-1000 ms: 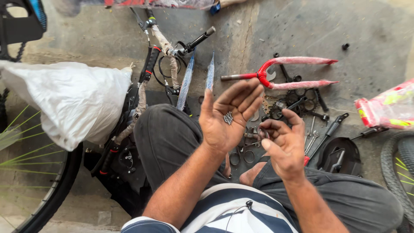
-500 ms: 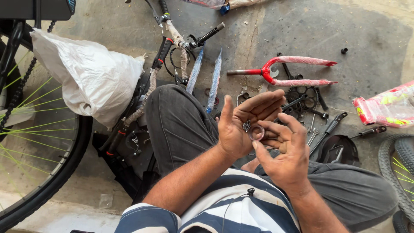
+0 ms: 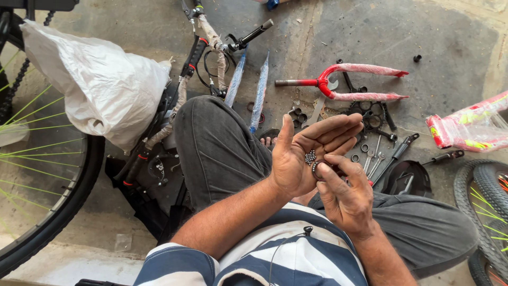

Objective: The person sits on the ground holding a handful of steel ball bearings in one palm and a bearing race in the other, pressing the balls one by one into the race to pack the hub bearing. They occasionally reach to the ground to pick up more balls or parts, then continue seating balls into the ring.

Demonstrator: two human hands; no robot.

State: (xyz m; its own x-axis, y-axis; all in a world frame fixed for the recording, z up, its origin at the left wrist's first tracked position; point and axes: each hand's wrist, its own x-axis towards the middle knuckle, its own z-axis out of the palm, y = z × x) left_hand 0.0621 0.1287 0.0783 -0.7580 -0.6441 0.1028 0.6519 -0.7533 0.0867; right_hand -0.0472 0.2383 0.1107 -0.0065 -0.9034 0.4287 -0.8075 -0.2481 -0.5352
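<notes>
While sitting on the concrete floor (image 3: 434, 37) in a blue and white striped shirt (image 3: 275, 259) and grey trousers (image 3: 222, 148): cupping the left hand (image 3: 307, 153) palm up, fingers loosely spread, and cradling a small cluster of steel bearing balls (image 3: 310, 157) in the palm. Pinching a small metal ring (image 3: 319, 169) between thumb and fingers of the right hand (image 3: 344, 196), right against the edge of the left palm, just beside the balls. Holding both hands above the lap, touching each other.

Lying just beyond the hands, on the floor: several spanners and small washers (image 3: 370, 159), black pliers (image 3: 394, 153), a dark round cap (image 3: 405, 177). Resting further out: a red bicycle fork (image 3: 344, 82) wrapped in clear film, 2 blue wrapped strips (image 3: 248, 85), a black chainring (image 3: 370, 114). Leaning at the left: a bicycle frame with black handlebar grips (image 3: 196, 53), a white plastic bag (image 3: 95, 85) draped over it, and a wheel (image 3: 47, 212) with green spokes. Showing at the right edge: another tyre (image 3: 487, 206) and a pink wrapped part (image 3: 471, 127).
</notes>
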